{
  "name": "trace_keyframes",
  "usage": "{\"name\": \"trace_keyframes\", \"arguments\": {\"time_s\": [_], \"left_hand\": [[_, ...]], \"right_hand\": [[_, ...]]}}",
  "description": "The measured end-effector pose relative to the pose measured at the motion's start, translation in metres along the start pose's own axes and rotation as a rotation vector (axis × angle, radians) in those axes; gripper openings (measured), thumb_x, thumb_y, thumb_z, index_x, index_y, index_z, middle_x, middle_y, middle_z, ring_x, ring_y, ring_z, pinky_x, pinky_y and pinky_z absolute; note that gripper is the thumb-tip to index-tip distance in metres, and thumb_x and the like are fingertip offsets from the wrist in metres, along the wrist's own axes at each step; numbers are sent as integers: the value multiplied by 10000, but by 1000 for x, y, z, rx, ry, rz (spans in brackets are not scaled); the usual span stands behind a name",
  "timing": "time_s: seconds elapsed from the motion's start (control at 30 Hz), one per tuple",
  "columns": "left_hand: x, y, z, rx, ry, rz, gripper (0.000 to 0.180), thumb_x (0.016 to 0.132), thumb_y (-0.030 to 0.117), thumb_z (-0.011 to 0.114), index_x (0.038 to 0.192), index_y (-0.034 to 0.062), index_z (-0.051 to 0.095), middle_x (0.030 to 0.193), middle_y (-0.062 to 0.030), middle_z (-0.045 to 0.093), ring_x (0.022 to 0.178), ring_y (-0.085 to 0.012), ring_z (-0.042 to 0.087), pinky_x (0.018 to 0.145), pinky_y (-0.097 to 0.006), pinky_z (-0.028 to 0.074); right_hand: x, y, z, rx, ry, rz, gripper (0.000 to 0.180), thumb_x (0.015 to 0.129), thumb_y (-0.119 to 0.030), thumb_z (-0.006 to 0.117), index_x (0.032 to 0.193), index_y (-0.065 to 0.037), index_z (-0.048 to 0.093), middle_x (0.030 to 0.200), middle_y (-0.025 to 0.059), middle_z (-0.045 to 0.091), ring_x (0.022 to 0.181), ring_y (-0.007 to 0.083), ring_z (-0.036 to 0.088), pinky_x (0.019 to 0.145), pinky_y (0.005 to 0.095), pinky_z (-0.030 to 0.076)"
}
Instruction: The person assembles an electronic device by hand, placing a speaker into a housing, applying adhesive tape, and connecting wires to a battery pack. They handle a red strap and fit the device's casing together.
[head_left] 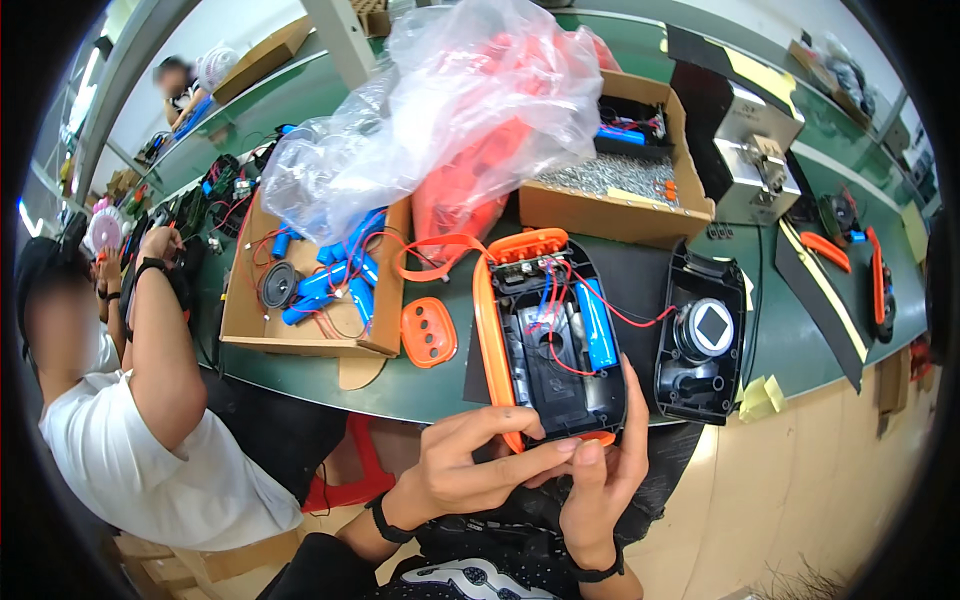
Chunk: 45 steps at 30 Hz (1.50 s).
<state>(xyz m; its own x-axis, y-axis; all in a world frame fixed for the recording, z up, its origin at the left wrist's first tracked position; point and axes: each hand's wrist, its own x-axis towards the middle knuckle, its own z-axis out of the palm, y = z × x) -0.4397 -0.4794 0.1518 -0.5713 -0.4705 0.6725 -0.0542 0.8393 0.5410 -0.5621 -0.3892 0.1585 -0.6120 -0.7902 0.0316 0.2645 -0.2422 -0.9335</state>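
Observation:
An open black device housing (545, 400) with an orange rim lies in front of me, its inside facing up. A blue cylindrical battery (597, 325) sits along its right side, with red and blue wires running across the interior. My left hand (470, 465) grips the lower left edge, its fingers closed at the bottom rim. My right hand (600, 485) holds the lower right corner, forefinger stretched along the side and thumb at the bottom edge. A small orange part (598, 438) shows between the fingertips. A red wire leads to the other black half-shell (705, 385), which carries a round speaker-like part (703, 330).
A cardboard box (240, 325) of blue batteries and a speaker stands left, beside an orange button panel (429, 332). Behind are a plastic bag (480, 90) of red parts and a box (600, 222) of screws. A metal fixture (755, 170) stands right; a co-worker (150, 450) sits left.

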Motion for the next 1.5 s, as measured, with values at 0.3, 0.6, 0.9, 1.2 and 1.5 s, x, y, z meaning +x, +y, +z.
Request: {"name": "trace_keyframes", "arguments": {"time_s": [0.3, 0.6, 0.9, 1.2, 1.5], "left_hand": [[-1, 6, 0, -56, 51, 14, 454, 754, 36, 860, 1186, 164, 805, 1076, -71, 687, 631, -92, 608, 511, -204, 475], [15, 23, 2, -463, 574, -528, 800, 873, 168, 762, 1526, -19, 338, 1362, -181, 532, 1119, -241, 603, 941, -364, 502], [55, 13, 16, -1409, 432, -780, 714, 975, 180, 598, 1603, 117, 265, 1468, -153, 502, 1294, -233, 575, 1082, -398, 505], [49, 14, 26, -1570, 483, -874, 530, 1044, 212, 540, 1517, 78, 343, 1361, -130, 585, 1191, -201, 651, 990, -378, 580], [45, 5, 20, -1501, 453, -769, 580, 1044, 286, 558, 1541, 112, 314, 1437, -140, 526, 1276, -216, 600, 1042, -398, 548]], "right_hand": [[4, 9, -4, 17, 41, -8, 727, 974, -273, 634, 1559, 62, 360, 1189, 227, 691, 815, 252, 760, 585, 326, 655], [-7, -18, 1, 89, -30, 143, 790, 929, -404, 583, 1515, 81, 371, 1084, 251, 715, 684, 281, 750, 486, 333, 627], [-18, -26, -7, 16, -62, 160, 865, 913, -483, 642, 1528, 31, 316, 1046, 235, 715, 626, 277, 733, 446, 305, 587], [-16, -6, -22, 50, -50, 36, 840, 816, -355, 873, 1404, 117, 504, 1241, 152, 654, 1148, 196, 630, 1026, 331, 473], [-22, -40, -51, -259, -164, 175, 636, 941, -426, 734, 1203, 137, 598, 829, 169, 724, 628, 252, 726, 489, 308, 552]]}}
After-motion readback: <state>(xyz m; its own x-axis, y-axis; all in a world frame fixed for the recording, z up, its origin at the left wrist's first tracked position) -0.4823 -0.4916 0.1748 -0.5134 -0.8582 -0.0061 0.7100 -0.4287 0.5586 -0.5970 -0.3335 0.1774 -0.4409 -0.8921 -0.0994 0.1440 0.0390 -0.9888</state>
